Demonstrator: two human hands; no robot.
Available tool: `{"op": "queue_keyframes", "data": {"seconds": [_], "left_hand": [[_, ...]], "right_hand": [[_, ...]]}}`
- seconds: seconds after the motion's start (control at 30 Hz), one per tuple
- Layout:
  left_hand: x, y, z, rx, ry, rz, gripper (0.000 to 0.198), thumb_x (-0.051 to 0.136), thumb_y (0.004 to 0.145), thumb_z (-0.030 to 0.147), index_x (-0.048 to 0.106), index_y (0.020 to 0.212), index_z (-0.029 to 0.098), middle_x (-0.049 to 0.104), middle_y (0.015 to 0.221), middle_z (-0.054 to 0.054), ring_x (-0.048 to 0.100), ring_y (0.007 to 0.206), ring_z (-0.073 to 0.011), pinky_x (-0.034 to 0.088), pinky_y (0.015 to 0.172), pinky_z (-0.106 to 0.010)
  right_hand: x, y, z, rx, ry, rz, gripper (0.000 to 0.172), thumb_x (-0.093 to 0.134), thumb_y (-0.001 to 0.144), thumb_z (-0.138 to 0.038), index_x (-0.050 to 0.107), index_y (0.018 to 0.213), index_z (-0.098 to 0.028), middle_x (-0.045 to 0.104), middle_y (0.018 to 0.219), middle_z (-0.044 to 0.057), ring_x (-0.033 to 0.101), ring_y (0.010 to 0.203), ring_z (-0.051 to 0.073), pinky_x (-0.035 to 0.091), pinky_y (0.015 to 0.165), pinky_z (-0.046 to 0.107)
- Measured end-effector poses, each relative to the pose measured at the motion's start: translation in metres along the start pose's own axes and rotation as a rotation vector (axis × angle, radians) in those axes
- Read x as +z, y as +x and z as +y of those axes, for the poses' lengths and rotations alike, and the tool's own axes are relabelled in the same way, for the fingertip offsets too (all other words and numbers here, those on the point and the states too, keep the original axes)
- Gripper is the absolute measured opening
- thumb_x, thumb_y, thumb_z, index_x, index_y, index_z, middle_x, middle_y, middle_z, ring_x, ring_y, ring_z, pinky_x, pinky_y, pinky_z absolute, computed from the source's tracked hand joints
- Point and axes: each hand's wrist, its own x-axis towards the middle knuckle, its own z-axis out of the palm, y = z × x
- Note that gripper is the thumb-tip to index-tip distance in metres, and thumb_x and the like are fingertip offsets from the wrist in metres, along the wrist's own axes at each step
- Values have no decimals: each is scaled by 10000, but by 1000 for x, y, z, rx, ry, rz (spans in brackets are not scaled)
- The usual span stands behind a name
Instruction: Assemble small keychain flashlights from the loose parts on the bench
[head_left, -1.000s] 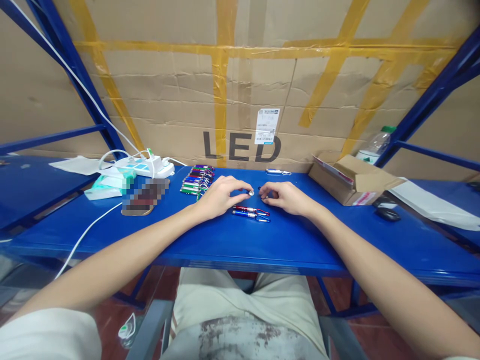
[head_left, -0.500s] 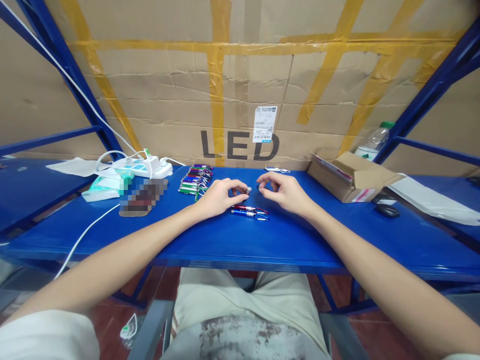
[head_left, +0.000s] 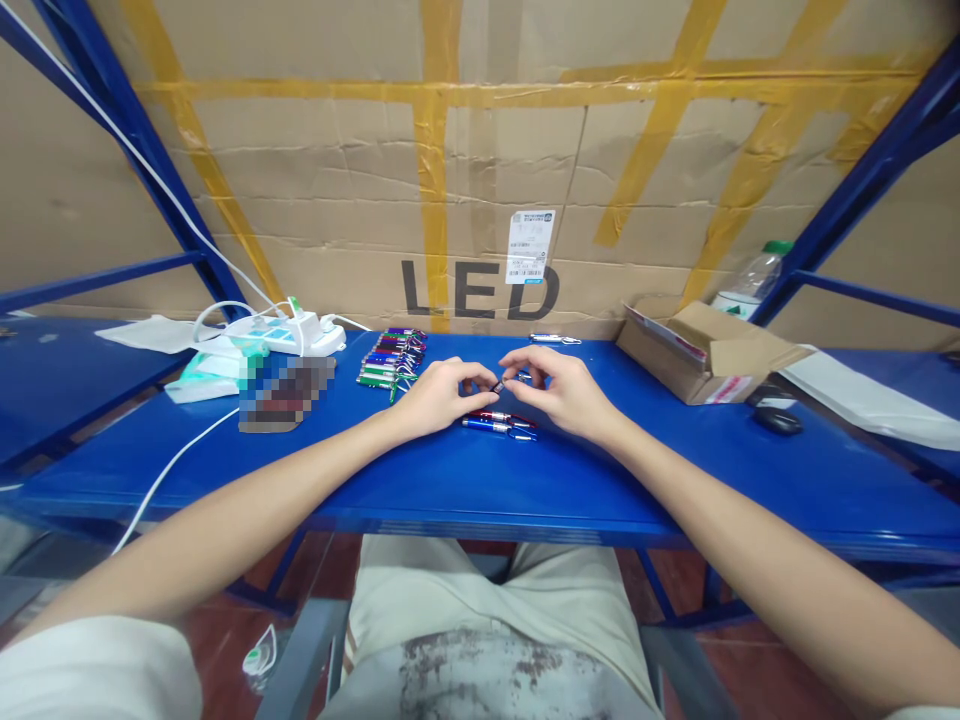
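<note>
My left hand (head_left: 444, 398) and my right hand (head_left: 559, 392) meet over the middle of the blue table (head_left: 450, 490). Their fingertips pinch a small dark object (head_left: 497, 387), too small to identify. Just below them lie a blue penlight (head_left: 486, 425) with a silver carabiner and a red penlight (head_left: 495, 415), partly hidden by the fingers. Several coloured penlights (head_left: 390, 360) lie stacked in a row left of my left hand. Behind my right hand a silver penlight (head_left: 553, 340) rests near the cardboard.
An open cardboard box (head_left: 705, 350), a bottle (head_left: 754, 280) and a black mouse (head_left: 777, 420) are on the right. At the left are a white power strip (head_left: 300, 332), a green-and-white packet (head_left: 217, 370) and a pixelated item (head_left: 286, 393). Taped cardboard (head_left: 337, 200) stands behind.
My right hand has moved left until its fingertips meet those of my left hand at the small object. My left hand has stayed nearly still.
</note>
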Motion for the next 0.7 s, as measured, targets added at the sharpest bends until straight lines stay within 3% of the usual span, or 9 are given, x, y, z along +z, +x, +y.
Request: {"op": "queue_keyframes", "data": {"seconds": [0.47,0.7], "left_hand": [[1,1,-3,-9,6,-8,189,766,964,388,810,1069,237,826,978,-16,713,891,-206,530,845,-322],[-3,1,-5,-15,-15,2,203,751,974,392,809,1094,240,836,1056,-28,743,958,-217,555,884,-330]], "right_hand": [[0,0,-1,-27,-41,-22,133,678,1001,-293,740,1107,-241,792,1038,41,584,757,186,484,779,339],[-3,1,10,34,-124,19,198,664,990,-271,722,1176,-243,794,1102,70,663,861,227,509,798,358]]}}
